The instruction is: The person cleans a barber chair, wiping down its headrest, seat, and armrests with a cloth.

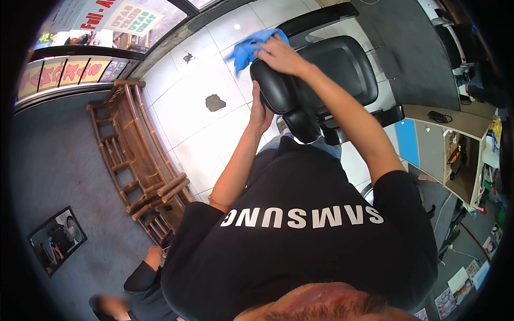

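at the top cushion of the black padded chair (340, 69), right hand (279, 53) closed around a bunched blue cloth (250, 48), fingers bent over it, loose end hanging past the cushion's far-left edge, a bit blurred. cloth is up top, left of the chair seat. right forearm crosses over the chair. left hand (259, 109) upright against the near-left side of the top cushion (272, 88), fingers along it, no cloth in it; can't tell how firm the grip is. armrests on both sides of the chair, black.

floor is white tile (182, 128), two dark broken patches (216, 102) left of the chair. brown bamboo bench (142, 155) to the left, by the grey wall. small dark-framed mirror (56, 241) lower left. another person (144, 289) at bottom left in dark clothes, arm bent, near the bench end, well apart from the chair. right side: cabinet (423, 144) with blue and grey fronts, open compartment, black cable (440, 116) on top. wearer's shirt (300, 241) black, white samsung lettering.
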Available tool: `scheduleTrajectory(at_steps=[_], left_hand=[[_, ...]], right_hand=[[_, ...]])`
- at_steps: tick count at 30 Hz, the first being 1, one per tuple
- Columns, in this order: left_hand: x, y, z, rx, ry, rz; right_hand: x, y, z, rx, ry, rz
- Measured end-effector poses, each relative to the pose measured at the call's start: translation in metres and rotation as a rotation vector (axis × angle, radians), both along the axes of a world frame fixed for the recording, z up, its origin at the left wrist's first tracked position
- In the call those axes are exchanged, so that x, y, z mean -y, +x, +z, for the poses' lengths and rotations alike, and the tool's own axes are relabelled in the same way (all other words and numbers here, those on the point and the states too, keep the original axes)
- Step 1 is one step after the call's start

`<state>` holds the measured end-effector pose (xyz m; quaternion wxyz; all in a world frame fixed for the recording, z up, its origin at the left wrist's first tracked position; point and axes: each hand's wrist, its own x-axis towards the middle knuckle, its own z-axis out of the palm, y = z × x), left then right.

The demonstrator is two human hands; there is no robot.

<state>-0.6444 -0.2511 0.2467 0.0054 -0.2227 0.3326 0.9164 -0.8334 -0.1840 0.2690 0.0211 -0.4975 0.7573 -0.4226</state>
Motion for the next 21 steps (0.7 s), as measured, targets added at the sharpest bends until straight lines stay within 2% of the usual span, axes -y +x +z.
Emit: scheduleTrajectory(at_steps=[2,4,7,10,11,15,18,21], left_hand=[[-0.002,-0.001,0.003,0.009,-0.038,-0.003],[-0.003,-0.002,0.006,0.013,-0.069,-0.001],[-0.006,-0.003,0.011,0.016,-0.125,0.009],[-0.003,-0.006,0.008,-0.017,-0.131,-0.007],[-0.003,-0.006,0.006,-0.027,-0.127,-0.009],[-0.004,-0.003,0.006,0.022,-0.110,-0.012],[-0.004,-0.004,-0.001,0.030,-0.087,0.028],[-0.002,-0.002,-0.001,0.037,-0.059,0.016]], right_hand=[[0.012,-0.036,-0.024,0.047,0.143,-0.098],[0.019,-0.075,-0.043,0.623,0.184,-0.129],[0.012,-0.072,-0.045,1.124,0.172,-0.245],[0.011,-0.045,-0.070,1.210,-0.062,-0.358],[0.011,-0.036,-0.083,1.089,-0.091,-0.456],[-0.017,0.006,-0.106,0.891,-0.092,-0.543],[-0.054,0.035,-0.127,0.852,-0.020,-0.477],[-0.110,0.075,-0.114,0.901,-0.004,-0.297]])
